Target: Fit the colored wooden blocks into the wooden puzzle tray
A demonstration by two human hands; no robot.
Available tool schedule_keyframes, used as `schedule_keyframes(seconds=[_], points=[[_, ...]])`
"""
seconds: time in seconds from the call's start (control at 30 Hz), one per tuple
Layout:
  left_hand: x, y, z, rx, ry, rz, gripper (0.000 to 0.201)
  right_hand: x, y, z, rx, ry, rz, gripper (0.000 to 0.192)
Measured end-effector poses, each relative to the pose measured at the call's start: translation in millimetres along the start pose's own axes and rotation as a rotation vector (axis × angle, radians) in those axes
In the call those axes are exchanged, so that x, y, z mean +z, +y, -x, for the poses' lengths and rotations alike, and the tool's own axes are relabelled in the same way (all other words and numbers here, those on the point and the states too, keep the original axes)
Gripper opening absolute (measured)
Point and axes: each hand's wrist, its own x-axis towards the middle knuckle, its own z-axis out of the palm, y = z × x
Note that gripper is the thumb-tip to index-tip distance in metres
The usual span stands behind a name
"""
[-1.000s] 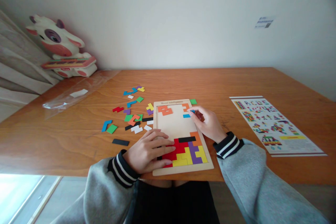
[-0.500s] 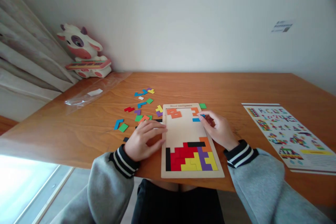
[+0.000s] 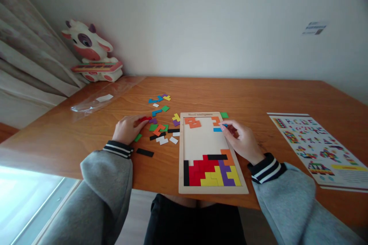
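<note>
The left hand (image 3: 126,129) is laid on the counter (image 3: 258,95) among the loose puzzle pieces (image 3: 161,124), its fingertips closed over a red piece (image 3: 145,118). The right hand (image 3: 243,139) is set at the right rim of the wooden puzzle tray (image 3: 201,139), with the fingertips pinched on a blue piece (image 3: 217,129) lying inside the tray just below an orange piece (image 3: 215,120). A further orange pair (image 3: 192,122) is seated at the tray's upper left. The lower rows are filled with black, red, yellow, purple and orange pieces; the middle of the tray is bare.

It is judged that the red piece is best lifted clear rather than dragged, since green, purple and orange pieces lie touching or just beside it. The blue piece should be kept flat and slid against the tray wall so that it seats squarely.

The tray's near end overhangs the counter edge slightly, so downward pressure there is to be avoided. Open counter is available between the tray and the printed pattern sheet (image 3: 316,145) to the right. A black bar (image 3: 145,152) lies near the left sleeve; a plastic bag (image 3: 94,101) and a toy cow (image 3: 89,51) stand well apart at the far left.
</note>
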Motion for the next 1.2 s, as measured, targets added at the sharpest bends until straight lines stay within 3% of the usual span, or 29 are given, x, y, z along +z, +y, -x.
schedule_keyframes(seconds=[0.27,0.37,0.47,0.6,0.73,0.87,1.03,1.2], points=[[2.0,6.7,4.4,-0.128,0.048,0.387,0.054,-0.3,-2.5,-0.4,0.006,0.006,-0.007,0.026],[-5.0,25.8,8.4,-0.148,0.067,0.587,0.058,0.1,-1.5,-0.3,0.008,0.004,-0.023,0.026],[-14.6,54.1,15.2,-0.074,0.083,0.739,0.052,0.1,-1.9,-0.7,0.006,0.008,-0.026,0.027],[-18.4,91.2,28.3,0.104,-0.101,0.866,0.037,-0.9,-4.9,-1.6,-0.017,0.011,-0.030,0.028],[-15.1,115.8,40.7,0.109,-0.382,1.024,0.048,-1.2,-5.5,-1.7,-0.008,0.012,-0.047,0.027],[-19.0,128.7,45.4,0.268,-0.469,0.848,0.028,-0.3,-4.4,-1.2,0.010,0.001,-0.049,0.026],[-16.3,135.7,46.5,0.566,-0.332,0.578,0.032,0.5,-4.3,-0.9,0.009,-0.003,-0.044,0.025],[-2.5,142.3,47.7,0.560,-0.336,0.567,0.027,0.0,-4.5,-0.5,0.015,-0.008,-0.036,0.025]])
